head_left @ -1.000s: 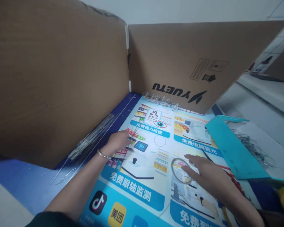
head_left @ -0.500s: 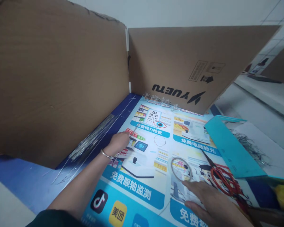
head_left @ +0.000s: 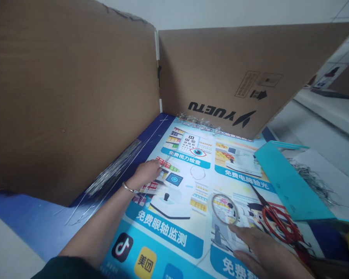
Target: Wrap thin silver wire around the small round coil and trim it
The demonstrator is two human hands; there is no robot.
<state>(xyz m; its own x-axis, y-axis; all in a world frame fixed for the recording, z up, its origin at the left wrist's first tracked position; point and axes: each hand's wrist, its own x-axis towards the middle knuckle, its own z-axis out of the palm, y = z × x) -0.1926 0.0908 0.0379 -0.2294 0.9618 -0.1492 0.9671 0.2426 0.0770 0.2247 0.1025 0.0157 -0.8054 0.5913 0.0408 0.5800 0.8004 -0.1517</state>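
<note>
My left hand (head_left: 147,174) rests on the printed poster (head_left: 192,182), its fingers closed. Thin wires (head_left: 169,158) seem to stick out from its fingertips, though the grip itself is mostly hidden. My right hand (head_left: 263,248) lies low on the right with index finger and thumb apart. Its index fingertip is at the lower edge of a round wire coil (head_left: 225,209); I cannot tell whether it touches. A small thin loop (head_left: 197,173) lies on the poster between the hands. Scissors with red handles (head_left: 282,224) lie just beyond my right hand.
Tall cardboard panels stand at the left (head_left: 72,97) and back (head_left: 212,66). A bundle of straight wires (head_left: 114,170) lies along the left panel. Clear scraps (head_left: 197,122) line the back panel's foot. At right, a turquoise folder (head_left: 293,182) stands beside tangled wire pieces (head_left: 314,178).
The view has shifted slightly, moving the right-hand things a little further right in the picture. Both hands hold nearly the same places and poses.
</note>
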